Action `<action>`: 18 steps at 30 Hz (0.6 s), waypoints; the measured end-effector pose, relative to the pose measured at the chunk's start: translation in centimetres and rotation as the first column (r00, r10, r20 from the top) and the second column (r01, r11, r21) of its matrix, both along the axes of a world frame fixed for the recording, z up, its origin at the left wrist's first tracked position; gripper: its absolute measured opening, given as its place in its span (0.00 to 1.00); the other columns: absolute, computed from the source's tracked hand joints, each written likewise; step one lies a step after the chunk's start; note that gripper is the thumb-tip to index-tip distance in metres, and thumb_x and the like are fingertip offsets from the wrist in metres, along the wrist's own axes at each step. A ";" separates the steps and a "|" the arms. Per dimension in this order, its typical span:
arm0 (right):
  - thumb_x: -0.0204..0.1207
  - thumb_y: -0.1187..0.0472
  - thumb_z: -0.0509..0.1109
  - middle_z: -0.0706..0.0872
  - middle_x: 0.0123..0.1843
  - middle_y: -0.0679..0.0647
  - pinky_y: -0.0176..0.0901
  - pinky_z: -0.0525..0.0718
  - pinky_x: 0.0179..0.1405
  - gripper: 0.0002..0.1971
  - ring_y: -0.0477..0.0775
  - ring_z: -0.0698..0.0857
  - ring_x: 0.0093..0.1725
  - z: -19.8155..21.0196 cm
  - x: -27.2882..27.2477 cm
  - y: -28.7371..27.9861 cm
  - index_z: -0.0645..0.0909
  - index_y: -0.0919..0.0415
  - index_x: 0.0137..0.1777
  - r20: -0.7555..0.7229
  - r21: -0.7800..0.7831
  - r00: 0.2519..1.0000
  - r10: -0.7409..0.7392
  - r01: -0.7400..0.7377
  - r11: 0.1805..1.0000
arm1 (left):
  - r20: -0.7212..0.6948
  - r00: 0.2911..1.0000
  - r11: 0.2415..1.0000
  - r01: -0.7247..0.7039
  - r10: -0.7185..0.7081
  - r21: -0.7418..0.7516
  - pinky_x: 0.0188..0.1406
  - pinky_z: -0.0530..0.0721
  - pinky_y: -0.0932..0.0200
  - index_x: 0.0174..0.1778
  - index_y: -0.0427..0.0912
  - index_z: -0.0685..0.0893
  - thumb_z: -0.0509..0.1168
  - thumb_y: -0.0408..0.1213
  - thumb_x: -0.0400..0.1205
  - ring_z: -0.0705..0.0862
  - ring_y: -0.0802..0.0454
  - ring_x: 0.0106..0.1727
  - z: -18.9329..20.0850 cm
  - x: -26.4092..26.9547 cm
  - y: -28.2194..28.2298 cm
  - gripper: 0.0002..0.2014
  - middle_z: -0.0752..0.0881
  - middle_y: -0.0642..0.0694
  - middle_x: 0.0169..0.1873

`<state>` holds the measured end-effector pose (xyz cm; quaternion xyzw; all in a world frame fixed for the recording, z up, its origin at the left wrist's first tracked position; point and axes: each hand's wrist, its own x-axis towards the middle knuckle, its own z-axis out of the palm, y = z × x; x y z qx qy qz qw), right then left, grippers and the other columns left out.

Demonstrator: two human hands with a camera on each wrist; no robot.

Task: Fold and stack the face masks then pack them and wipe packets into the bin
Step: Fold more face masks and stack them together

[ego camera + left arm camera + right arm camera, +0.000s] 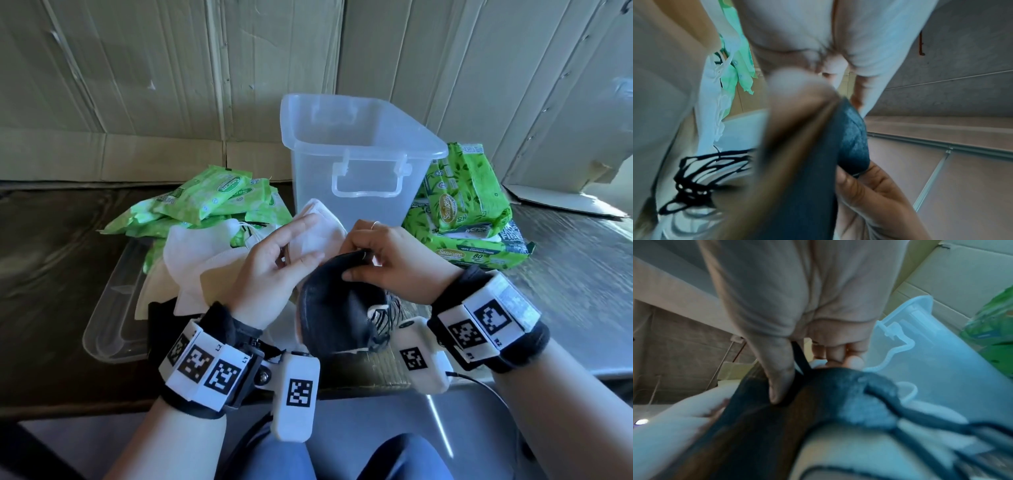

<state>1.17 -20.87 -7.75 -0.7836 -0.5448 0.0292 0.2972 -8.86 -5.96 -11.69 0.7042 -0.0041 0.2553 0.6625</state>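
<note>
The black face mask [337, 308] sits at the lower centre of the head view, held up off the table [565, 260] between my hands. My right hand [390, 260] pinches its top edge, thumb and curled fingers closed on the fabric; the right wrist view shows my thumb pressed onto the dark cloth. My left hand [274, 263] holds a white face mask [322, 226] just left of it, fingers fairly straight along the front and thumb across; whether they truly clamp it I can't quite tell, since the left wrist view is blurred. More white masks [202, 267] lie heaped at centre left, partly over a clear lid [106, 329]. Behind them is a pile of small green wipe packets [212, 198]. The clear bin [359, 150] stands upright at upper centre, and larger green wipe packs [469, 205] are stacked just to its right.
</note>
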 end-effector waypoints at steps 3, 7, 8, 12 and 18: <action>0.69 0.68 0.75 0.79 0.36 0.50 0.34 0.73 0.39 0.11 0.49 0.76 0.36 -0.1 0.3 -0.6 0.78 0.53 0.37 -0.184 0.079 0.980 -0.077 0.092 0.993 | 0.026 0.997 0.993 -0.072 0.075 -0.095 0.76 0.68 0.59 0.60 0.51 0.79 0.66 0.25 0.78 0.73 0.69 0.71 0.1 0.1 0.2 0.19 0.76 0.57 0.68; 0.67 0.66 0.75 0.79 0.31 0.53 0.43 0.75 0.38 0.11 0.49 0.76 0.34 -0.2 0.4 -0.7 0.77 0.52 0.34 -0.376 0.254 0.924 -0.069 0.175 0.951 | 0.029 0.996 0.985 -0.076 0.082 -0.154 0.76 0.69 0.53 0.61 0.49 0.77 0.63 0.17 0.76 0.72 0.61 0.73 0.3 0.3 0.0 0.24 0.75 0.58 0.67; 0.66 0.64 0.75 0.79 0.31 0.54 0.44 0.75 0.38 0.09 0.49 0.76 0.34 -0.2 0.4 -0.7 0.77 0.52 0.34 -0.399 0.280 0.914 -0.068 0.192 0.941 | 0.031 0.997 0.986 -0.061 0.066 -0.155 0.75 0.70 0.53 0.61 0.49 0.77 0.63 0.15 0.74 0.73 0.59 0.73 0.3 0.3 -0.2 0.27 0.76 0.56 0.67; 0.64 0.63 0.74 0.79 0.30 0.49 0.43 0.75 0.38 0.08 0.48 0.76 0.34 -0.6 0.3 -0.7 0.77 0.53 0.34 -0.424 0.293 0.904 -0.059 0.198 0.935 | 0.043 0.997 0.986 -0.060 0.068 -0.152 0.73 0.74 0.53 0.61 0.44 0.80 0.66 0.16 0.72 0.78 0.60 0.68 -0.2 0.4 -0.5 0.25 0.81 0.60 0.61; 0.62 0.59 0.70 0.80 0.54 0.45 0.40 0.79 0.51 0.17 0.40 0.80 0.47 -1.0 1.1 -1.3 0.81 0.62 0.52 -0.343 0.319 0.932 -0.117 0.233 0.919 | 0.049 0.978 0.977 -0.198 0.202 -0.078 0.59 0.82 0.59 0.53 0.56 0.81 0.68 0.10 0.65 0.82 0.49 0.64 -0.7 0.7 0.1 0.34 0.85 0.50 0.60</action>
